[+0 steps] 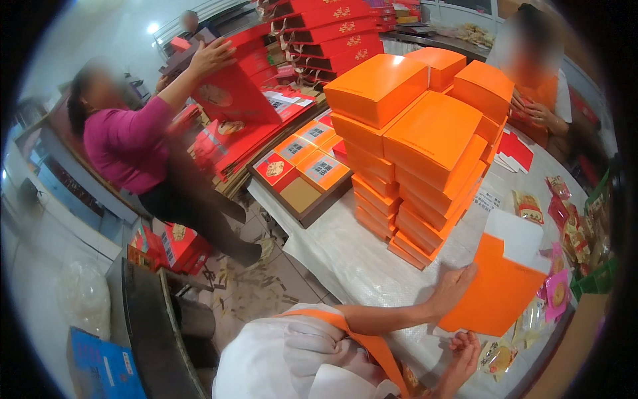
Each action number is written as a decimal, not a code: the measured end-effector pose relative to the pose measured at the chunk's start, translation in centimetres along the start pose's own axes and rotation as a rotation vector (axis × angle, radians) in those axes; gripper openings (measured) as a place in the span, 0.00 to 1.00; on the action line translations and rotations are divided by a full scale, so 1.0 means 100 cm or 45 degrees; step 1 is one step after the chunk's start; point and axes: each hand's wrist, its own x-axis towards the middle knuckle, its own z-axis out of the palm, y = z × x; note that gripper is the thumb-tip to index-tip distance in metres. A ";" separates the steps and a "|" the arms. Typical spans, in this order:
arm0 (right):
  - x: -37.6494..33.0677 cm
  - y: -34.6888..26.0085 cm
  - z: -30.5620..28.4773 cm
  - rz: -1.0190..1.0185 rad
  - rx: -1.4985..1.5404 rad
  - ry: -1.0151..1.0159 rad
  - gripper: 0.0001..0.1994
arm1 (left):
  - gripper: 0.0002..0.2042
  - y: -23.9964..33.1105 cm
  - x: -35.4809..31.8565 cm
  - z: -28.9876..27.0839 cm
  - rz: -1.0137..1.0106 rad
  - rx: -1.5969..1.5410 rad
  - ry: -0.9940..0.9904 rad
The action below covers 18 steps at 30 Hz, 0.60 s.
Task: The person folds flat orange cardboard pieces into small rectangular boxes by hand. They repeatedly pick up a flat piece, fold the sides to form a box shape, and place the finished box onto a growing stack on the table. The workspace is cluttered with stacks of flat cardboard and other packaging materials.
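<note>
An open orange carton [495, 289] with a white inner flap raised is tilted over the right part of the table. My left hand [454, 291] grips its left side, with part of the fingers hidden by the cardboard. Below, my right hand [466, 351] has curled fingers against the carton's lower edge. A tall stack of orange boxes [432, 130] stands just beyond my left hand. Small wrapped packets [497, 358] lie beside my right hand.
A divided gift box [309, 219] sits left of the stack. More packets [528, 207] and a green crate [595, 279] are at right. One co-worker [133, 136] lifts a red box at left; another person [541, 100] handles something red across the table. Scraps litter the floor.
</note>
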 end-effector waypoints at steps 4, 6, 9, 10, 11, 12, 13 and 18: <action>-0.009 -0.013 0.029 0.222 0.618 0.328 0.20 | 0.18 -0.025 -0.028 -0.013 0.274 0.349 -0.062; -0.011 0.001 0.012 0.365 0.864 0.397 0.28 | 0.17 -0.036 -0.033 -0.026 0.210 0.564 -0.147; -0.028 0.044 -0.019 0.041 -0.094 0.197 0.24 | 0.17 -0.019 -0.031 -0.016 -0.196 0.142 -0.244; -0.034 0.061 -0.024 -0.056 -0.402 0.114 0.22 | 0.17 -0.023 -0.033 -0.017 -0.172 0.166 -0.178; -0.040 0.077 -0.029 -0.155 -0.708 0.025 0.21 | 0.18 -0.030 -0.036 -0.017 -0.148 0.192 -0.111; -0.043 0.087 -0.033 -0.266 -1.024 -0.036 0.20 | 0.20 -0.035 -0.035 -0.014 -0.121 0.210 -0.077; -0.044 0.092 -0.034 -0.367 -1.333 -0.126 0.19 | 0.21 -0.037 -0.038 -0.012 -0.064 0.192 -0.015; -0.036 0.037 0.026 0.467 0.135 0.117 0.21 | 0.26 -0.003 -0.057 -0.005 -0.075 0.302 -0.091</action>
